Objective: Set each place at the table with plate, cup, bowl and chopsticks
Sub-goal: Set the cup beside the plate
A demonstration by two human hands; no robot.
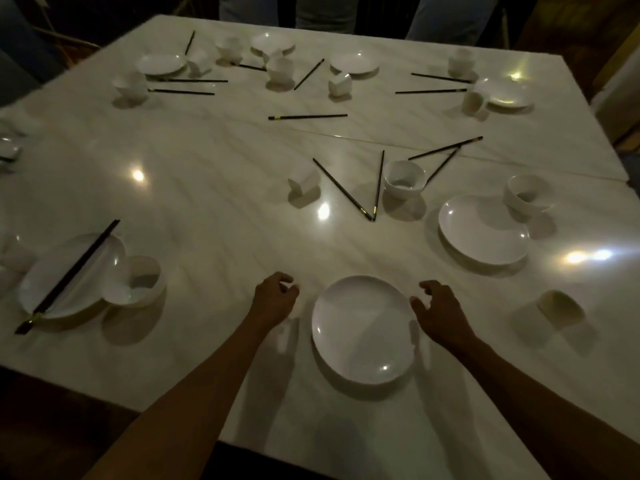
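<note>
A white plate (362,329) lies flat on the pale marbled tabletop (207,209), close to its near edge. The left hand (273,299) hovers just beside the plate's left rim, fingers loosely curled and holding nothing. The right hand (440,311) sits just beside the plate's right rim, fingers spread and relaxed, also holding nothing; whether its thumb touches the rim cannot be told.

Beyond the plate to the right lies a second plate (483,230) with a white bowl (526,194) just behind it. Straight beyond the plate, two black chopsticks (360,192) form a V with their tips meeting, and a cup (404,178) stands beside them. Right of the plate, a small cup (561,304) lies tipped. Far left of the plate, a bowl (138,282) leans against a third plate (55,282) that carries a chopstick pair (69,275). No writing or brand is legible on anything.
</note>
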